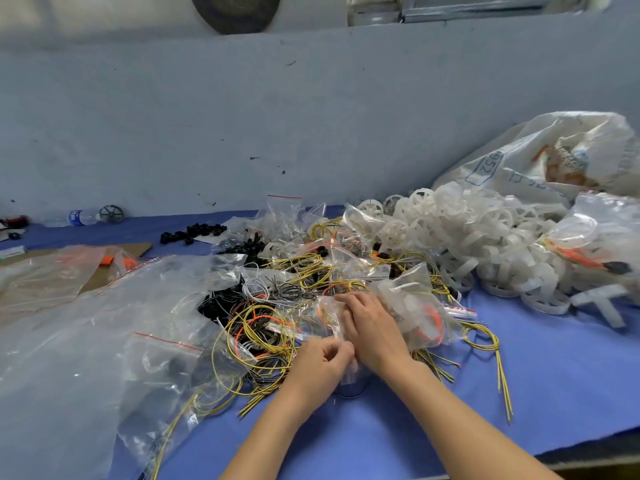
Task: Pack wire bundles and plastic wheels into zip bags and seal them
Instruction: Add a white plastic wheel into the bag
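Observation:
A small clear zip bag (329,315) with orange wire inside lies in front of me on the blue table (540,382). My left hand (320,367) pinches the bag's near edge with curled fingers. My right hand (372,329) lies flat on top of the bag, fingers straight, pressing it down. Loose yellow and orange wire bundles (258,336) spread out to the left of my hands. A heap of white plastic wheels (485,237) fills the right side. Another filled zip bag (419,311) lies just right of my right hand.
Large clear plastic bags (79,341) cover the table's left part. A big white woven sack (540,157) leans on the wall at the right. Black rings (192,233), a water bottle (78,217) and cardboard (114,263) are at the back left. The table edge runs along the lower right.

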